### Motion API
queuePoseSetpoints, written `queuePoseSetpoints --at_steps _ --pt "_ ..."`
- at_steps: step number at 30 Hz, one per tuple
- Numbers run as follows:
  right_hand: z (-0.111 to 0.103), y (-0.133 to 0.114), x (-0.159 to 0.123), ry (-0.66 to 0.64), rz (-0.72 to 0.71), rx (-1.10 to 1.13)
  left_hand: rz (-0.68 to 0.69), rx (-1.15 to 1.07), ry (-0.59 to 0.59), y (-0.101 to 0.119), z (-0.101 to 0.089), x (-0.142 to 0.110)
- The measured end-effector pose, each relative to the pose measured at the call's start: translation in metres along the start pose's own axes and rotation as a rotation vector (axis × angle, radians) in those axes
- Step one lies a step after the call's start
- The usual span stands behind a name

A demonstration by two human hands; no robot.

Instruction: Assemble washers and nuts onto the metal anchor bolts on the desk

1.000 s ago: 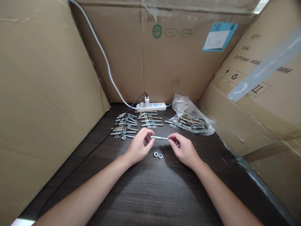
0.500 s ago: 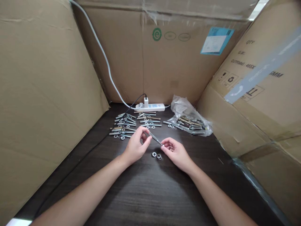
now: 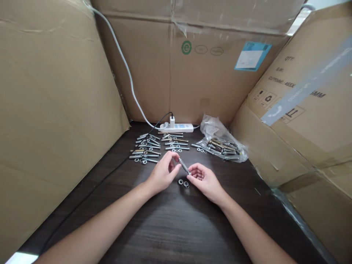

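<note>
Between my two hands a slim grey metal bolt (image 3: 184, 166), apparently with a sleeve round it, slants down to the right. My left hand (image 3: 164, 171) has its thumb and forefinger curled about the upper end, a gap showing behind them. The lower end is pinched by my right hand (image 3: 205, 182), its other fingers curled in. Just below the bolt, a hex nut (image 3: 180, 182) lies on the dark table (image 3: 176, 227). Beside it are washers (image 3: 186, 184), near my right thumb.
Several bolts with nuts and washers lie in groups (image 3: 148, 153) at left and in rows (image 3: 176, 144) mid-table. A clear plastic bag (image 3: 217, 126) of bolts sits right. Behind is a white power strip (image 3: 180, 128) with cables. Cardboard walls (image 3: 154, 66) surround the table.
The bolt has shifted slightly and now slants more steeply, with more of its upper end showing past my left fingers. The nut and washers stay on the table.
</note>
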State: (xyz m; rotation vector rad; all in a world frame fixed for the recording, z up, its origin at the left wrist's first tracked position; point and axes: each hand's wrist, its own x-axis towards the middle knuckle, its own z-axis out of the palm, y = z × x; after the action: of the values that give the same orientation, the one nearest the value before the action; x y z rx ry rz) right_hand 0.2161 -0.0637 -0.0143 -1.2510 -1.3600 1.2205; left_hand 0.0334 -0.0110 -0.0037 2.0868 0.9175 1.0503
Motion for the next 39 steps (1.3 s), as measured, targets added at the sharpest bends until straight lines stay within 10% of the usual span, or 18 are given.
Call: queuePoseSetpoints --at_steps 13,29,39 --pt "0.0 0.006 0.0 -0.056 -0.033 0.014 0.124 0.159 -0.268 0.007 -0.003 -0.007" --pt "0.003 -0.01 -0.008 -0.118 -0.082 -0.16 0.192 0.325 -0.192 0.011 -0.007 -0.004" --pt "-0.01 -0.013 -0.009 -0.173 -0.257 -0.709 0.035 0.198 -0.111 0.004 -0.01 -0.001"
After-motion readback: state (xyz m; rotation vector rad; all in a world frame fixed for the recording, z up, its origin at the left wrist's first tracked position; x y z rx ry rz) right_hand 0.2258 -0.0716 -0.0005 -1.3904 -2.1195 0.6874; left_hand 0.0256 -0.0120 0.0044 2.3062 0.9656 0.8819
